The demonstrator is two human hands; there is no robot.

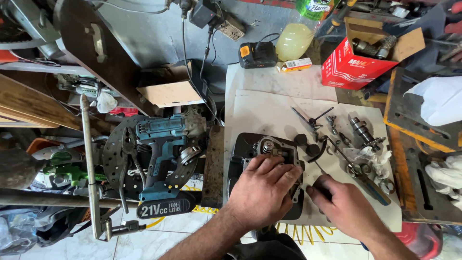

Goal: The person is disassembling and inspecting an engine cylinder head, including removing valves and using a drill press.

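My left hand [262, 190] lies flat over a dark metal engine cylinder head [250, 147] that rests on a white sheet [274, 106]. A valve spring [267, 146] shows at the top of the head, just beyond my fingers. My right hand [344, 204] is beside it, fingers curled around a small dark part [321, 190] close to the head's right edge. What that part is cannot be made out.
Loose valves [313, 118], a camshaft [362, 130], small parts and a blue-handled tool [373, 185] lie on the sheet's right. A teal cordless drill [161, 154] sits on a brake disc [115, 149] at left. A red cardboard box [353, 62] stands behind, and a yellow-edged metal plate [409, 125] lies at right.
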